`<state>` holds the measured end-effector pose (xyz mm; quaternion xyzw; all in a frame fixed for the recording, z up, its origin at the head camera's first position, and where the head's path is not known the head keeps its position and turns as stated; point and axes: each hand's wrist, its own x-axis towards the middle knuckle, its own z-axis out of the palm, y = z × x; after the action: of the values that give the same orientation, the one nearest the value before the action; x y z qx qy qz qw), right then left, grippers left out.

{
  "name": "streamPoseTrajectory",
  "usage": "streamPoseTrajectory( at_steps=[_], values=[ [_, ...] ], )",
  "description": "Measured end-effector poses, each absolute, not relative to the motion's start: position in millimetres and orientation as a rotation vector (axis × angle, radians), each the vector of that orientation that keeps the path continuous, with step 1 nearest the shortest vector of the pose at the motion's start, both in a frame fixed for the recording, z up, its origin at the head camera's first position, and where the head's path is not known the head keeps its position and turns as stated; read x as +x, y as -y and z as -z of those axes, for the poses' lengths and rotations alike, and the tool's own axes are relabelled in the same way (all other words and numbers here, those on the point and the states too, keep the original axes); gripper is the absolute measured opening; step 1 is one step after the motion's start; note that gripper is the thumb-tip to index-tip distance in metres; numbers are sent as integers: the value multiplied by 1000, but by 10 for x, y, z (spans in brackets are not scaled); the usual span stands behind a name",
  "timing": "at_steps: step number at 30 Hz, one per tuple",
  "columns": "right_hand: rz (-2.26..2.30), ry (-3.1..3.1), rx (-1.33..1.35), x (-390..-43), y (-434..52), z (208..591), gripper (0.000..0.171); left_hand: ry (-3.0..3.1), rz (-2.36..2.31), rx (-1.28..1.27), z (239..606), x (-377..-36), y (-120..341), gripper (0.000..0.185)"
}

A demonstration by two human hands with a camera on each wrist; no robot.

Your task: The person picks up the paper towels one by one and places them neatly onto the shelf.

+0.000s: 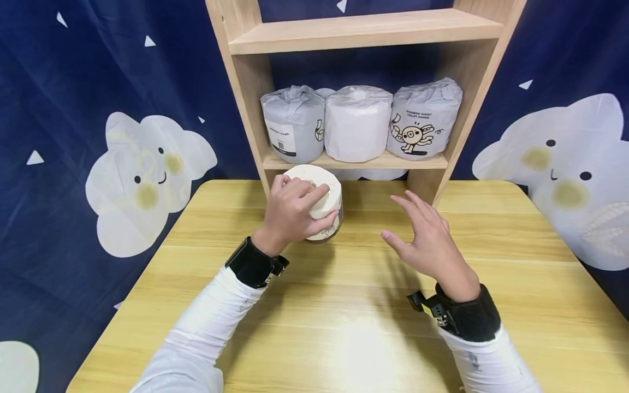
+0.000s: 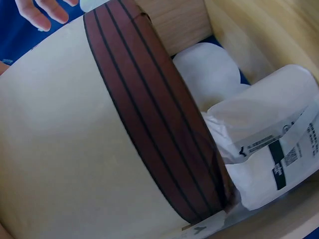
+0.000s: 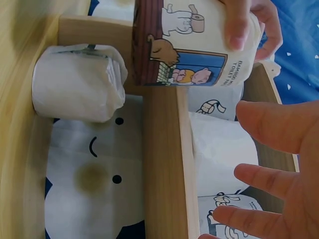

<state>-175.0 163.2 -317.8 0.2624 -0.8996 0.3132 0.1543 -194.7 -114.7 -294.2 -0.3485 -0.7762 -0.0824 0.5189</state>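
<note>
A toilet paper roll point(image 1: 321, 181) in a cream wrapper stands on the wooden table point(image 1: 344, 327), just in front of the shelf unit. My left hand point(image 1: 301, 210) grips it from above and from the left, fingers curled over its top edge. In the left wrist view the roll point(image 2: 65, 149) fills the frame, with a brown striped band point(image 2: 159, 124) at its base. The right wrist view shows its cartoon print point(image 3: 189, 50). My right hand point(image 1: 420, 232) hovers to the roll's right, fingers point(image 3: 279, 129) spread, holding nothing.
A wooden shelf unit point(image 1: 354, 33) stands at the table's back edge. Three wrapped rolls sit on its lower shelf: grey point(image 1: 292, 125), white point(image 1: 357, 124) and printed point(image 1: 423, 120). More white rolls point(image 3: 75, 82) lie under that shelf. A blue cloud-print curtain point(image 1: 98, 109) hangs behind.
</note>
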Motion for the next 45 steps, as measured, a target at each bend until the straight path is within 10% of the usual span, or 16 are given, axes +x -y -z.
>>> streamPoseTrajectory(
  at_steps=[45],
  values=[
    [-880, 2567, 737, -1727, -1671, 3181, 63, 1728, 95, -862, 2192, -2031, 1121, 44]
  ],
)
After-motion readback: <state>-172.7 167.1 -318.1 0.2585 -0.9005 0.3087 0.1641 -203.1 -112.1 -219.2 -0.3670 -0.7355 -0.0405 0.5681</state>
